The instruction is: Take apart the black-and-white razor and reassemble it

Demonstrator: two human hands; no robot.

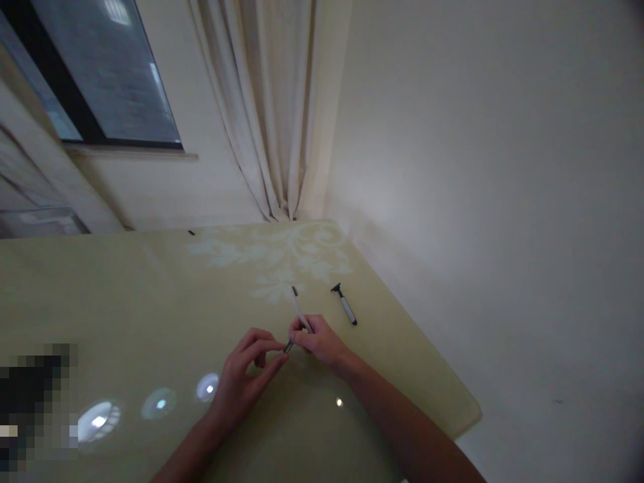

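My left hand point(246, 372) pinches a small dark piece point(288, 347) between thumb and fingers. It looks like a razor head, though its details are too small to be sure. Close against it, my right hand point(318, 341) is closed around a toothbrush point(300, 310) with a pale handle. The brush's dark bristled end points up and away from me. Just beyond my right hand a razor point(346, 305) with a grey and black handle lies on the table, its head toward the far side.
The glossy yellow-green table point(125, 295) has a pale floral pattern and light reflections. A tiny dark item point(191, 233) lies near its far edge. Beige curtains point(272, 100) hang behind it, and a white wall point(477, 201) borders its right side. A pixelated dark patch covers the lower left.
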